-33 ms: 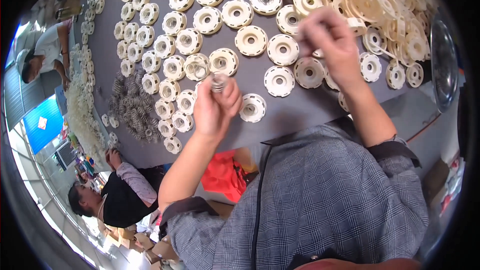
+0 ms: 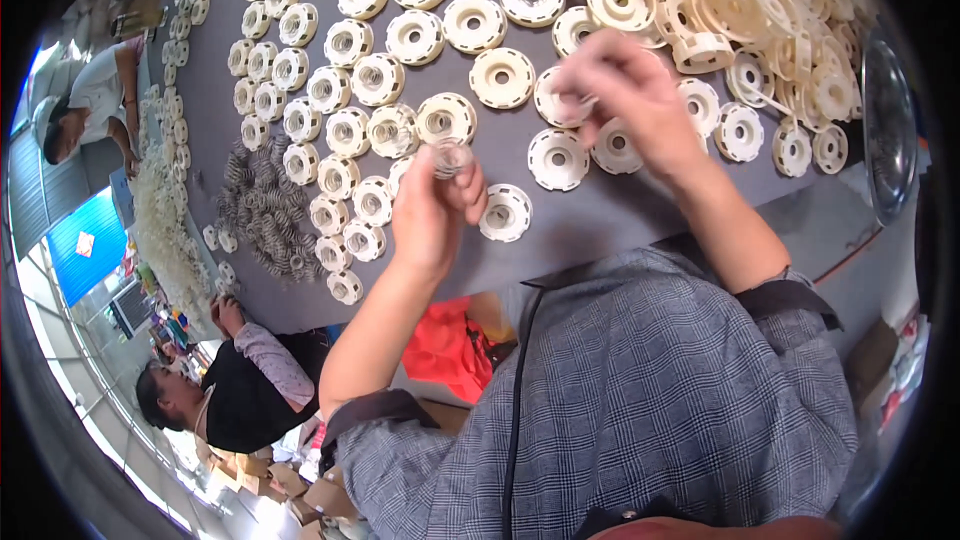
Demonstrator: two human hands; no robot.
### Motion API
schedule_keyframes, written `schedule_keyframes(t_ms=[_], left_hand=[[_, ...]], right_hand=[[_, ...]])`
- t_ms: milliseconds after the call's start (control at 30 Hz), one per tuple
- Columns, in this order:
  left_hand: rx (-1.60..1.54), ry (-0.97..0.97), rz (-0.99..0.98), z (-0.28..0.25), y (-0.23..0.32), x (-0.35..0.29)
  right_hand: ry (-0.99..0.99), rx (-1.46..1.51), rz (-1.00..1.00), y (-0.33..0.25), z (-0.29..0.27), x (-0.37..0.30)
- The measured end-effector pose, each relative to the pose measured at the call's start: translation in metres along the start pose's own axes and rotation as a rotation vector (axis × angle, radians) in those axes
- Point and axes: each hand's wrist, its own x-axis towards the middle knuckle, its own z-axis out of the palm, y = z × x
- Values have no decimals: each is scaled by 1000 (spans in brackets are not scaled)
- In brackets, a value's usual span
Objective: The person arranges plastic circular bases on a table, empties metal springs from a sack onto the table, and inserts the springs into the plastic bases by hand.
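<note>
My left hand is raised above the near part of the table, closed on a metal coil spring between thumb and fingers. Just beyond it lies a cream plastic round housing with a spring inside. A separate housing rests to the right of that hand. My right hand hovers over several empty cream housings, one of them a white disc with a centre hole. Its bent fingers are smeared by motion, so whether they hold anything is unclear.
Loose springs are heaped at left, beside rows of housings fitted with springs. A tall pile of cream plastic parts fills the far right, near a round metal object. Two other people sit at the table's left side.
My right hand has moved left and slightly nearer, uncovering housings on its right. My left hand stays almost in place, while the spring in it has shifted slightly right and looks blurred.
</note>
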Motion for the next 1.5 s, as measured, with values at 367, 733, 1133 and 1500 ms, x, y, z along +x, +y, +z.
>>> schedule_keyframes(t_ms=[367, 733, 1133, 1500], left_hand=[[1255, 163, 821, -25, -12, 12], [1214, 377, 706, -75, 33, 114], [645, 248, 621, -68, 29, 131], [1341, 351, 897, -76, 25, 133]], right_hand=[[18, -36, 54, 50, 33, -12], [-254, -540, -407, 88, 46, -33], [-218, -580, -703, 99, 38, -26], [-270, -514, -668, 106, 32, -19]])
